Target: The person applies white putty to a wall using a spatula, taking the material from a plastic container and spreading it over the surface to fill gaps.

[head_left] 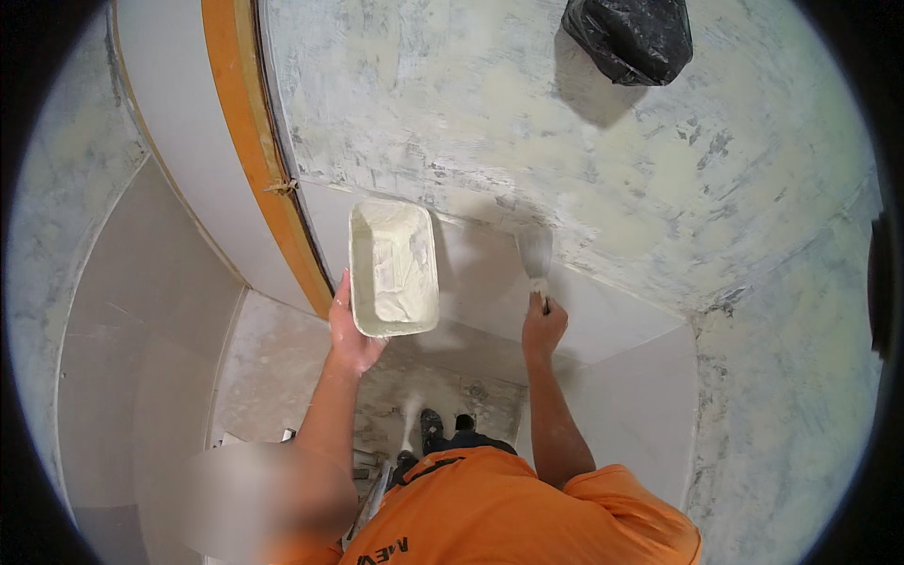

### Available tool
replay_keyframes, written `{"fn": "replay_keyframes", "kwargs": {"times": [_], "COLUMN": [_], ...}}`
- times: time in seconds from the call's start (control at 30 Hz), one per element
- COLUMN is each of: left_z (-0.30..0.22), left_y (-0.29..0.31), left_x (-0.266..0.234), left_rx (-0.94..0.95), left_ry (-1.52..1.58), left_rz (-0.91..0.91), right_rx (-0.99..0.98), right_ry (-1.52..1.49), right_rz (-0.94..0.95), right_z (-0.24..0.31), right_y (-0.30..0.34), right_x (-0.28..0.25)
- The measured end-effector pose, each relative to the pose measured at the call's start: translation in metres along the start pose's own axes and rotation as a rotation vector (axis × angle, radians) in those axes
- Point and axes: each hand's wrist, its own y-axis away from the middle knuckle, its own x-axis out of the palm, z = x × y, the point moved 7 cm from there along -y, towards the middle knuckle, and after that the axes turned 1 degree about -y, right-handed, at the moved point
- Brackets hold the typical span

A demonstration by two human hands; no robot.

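Observation:
My left hand [352,334] is closed on the lower left side of a cream-coloured rectangular tub [425,282]. Pale, creamy filler [395,273] coats the inside of the tub and lies thickest toward its near end. My right hand [544,330] grips the handle of a putty knife [536,252]. The blade points away from me, up against or close to the wall [640,198], at the top edge of the smooth white lower strip; I cannot tell whether it touches. The wall above that strip is patchy with pale, streaked filler.
An orange-brown door frame [247,122] runs along the left of the wall. Near the top, a black plastic bag [640,42] covers something on the wall. Below, the dusty floor [377,405] carries my shoes and some long objects. A blurred pale shape [245,499] hides the lower left.

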Motion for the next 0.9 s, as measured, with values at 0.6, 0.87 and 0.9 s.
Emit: {"fn": "replay_keyframes", "kwargs": {"times": [0.6,0.87,0.9], "left_z": [0.001,-0.041,-0.045], "left_y": [0.0,-0.039,-0.042], "left_x": [-0.001,0.038,0.043], "left_rx": [0.073,0.24,0.277], "left_ry": [0.0,-0.035,-0.011], "left_rz": [-0.017,0.067,0.071], "right_rx": [0.447,-0.008,-0.057], "right_ry": [-0.571,-0.616,-0.634], "right_rz": [0.26,0.695,0.714], "right_z": [-0.026,0.085,0.098], "right_y": [0.024,-0.004,-0.005], "right_x": [0.006,-0.006,-0.012]}}
